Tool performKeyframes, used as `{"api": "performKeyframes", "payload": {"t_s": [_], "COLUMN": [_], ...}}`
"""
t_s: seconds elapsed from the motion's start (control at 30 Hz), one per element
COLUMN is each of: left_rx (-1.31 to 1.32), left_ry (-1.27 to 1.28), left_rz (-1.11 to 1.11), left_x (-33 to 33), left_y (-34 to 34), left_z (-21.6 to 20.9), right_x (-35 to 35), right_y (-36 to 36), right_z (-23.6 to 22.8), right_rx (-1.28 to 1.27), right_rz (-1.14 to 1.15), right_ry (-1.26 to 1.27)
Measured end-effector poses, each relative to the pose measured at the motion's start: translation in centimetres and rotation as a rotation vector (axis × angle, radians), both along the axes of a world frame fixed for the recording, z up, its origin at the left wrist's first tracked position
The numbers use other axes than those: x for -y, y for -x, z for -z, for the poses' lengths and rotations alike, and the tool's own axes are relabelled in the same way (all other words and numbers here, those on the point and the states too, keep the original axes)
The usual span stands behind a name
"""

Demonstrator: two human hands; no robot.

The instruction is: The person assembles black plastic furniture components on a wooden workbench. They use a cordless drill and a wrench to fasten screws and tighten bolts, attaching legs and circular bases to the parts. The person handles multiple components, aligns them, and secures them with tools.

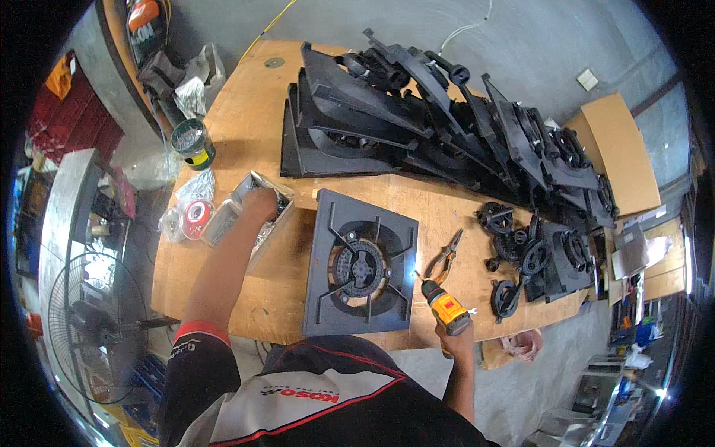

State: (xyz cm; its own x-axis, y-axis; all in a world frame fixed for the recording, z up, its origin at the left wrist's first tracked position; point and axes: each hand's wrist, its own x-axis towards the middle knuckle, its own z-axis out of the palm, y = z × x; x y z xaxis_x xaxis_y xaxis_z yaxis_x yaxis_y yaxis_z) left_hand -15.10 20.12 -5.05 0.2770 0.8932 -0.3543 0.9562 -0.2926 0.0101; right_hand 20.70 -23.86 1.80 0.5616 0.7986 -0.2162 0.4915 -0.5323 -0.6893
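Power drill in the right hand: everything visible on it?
The power drill has a yellow and black housing, plastic by its look, with a dark chuck and a thin bit at the front. The right hand grips its handle, hiding much of it. It points forward and leftward over the wooden table, its tip close to the right edge of the black gas stove top; whether they touch is unclear. Pliers lie just beyond it. A bluish-white glow shows near the tip.

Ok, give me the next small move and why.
Probably lift the left hand from the open box with a small part: it reaches inside, while the right hand holds the yellow drill beside the black stove.
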Motion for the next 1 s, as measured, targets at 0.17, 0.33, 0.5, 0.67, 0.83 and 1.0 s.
{"api": "performKeyframes", "payload": {"t_s": [0.17,0.33,0.5,0.67,0.83,1.0], "left_rx": [-0.091,-0.186,-0.234,-0.236,-0.288,-0.291], "left_ry": [-0.018,0.014,-0.039,-0.051,-0.014,-0.046], "left_rz": [-0.013,-0.013,0.078,-0.081,-0.066,-0.005], "left_x": [0.1,-1.2,-4.2,-1.9,-1.5,-1.6], "left_y": [0.0,-0.5,3.2,-0.4,0.0,1.9], "left_z": [0.9,2.9,5.8,2.4,3.3,3.2], "right_x": [1.0,-0.3,-1.3,-0.9,-1.3,-5.1], "right_y": [-2.3,-4.4,-7.6,-10.5,-11.4,-12.3], "right_z": [4.4,6.1,6.5,4.9,4.7,5.6], "right_rx": [0.156,0.516,0.560,0.429,0.315,0.108], "right_rz": [0.067,-0.174,-0.343,-0.490,-0.547,-0.472], "right_ry": [-0.064,-0.034,0.046,0.342,0.361,-0.013]}}
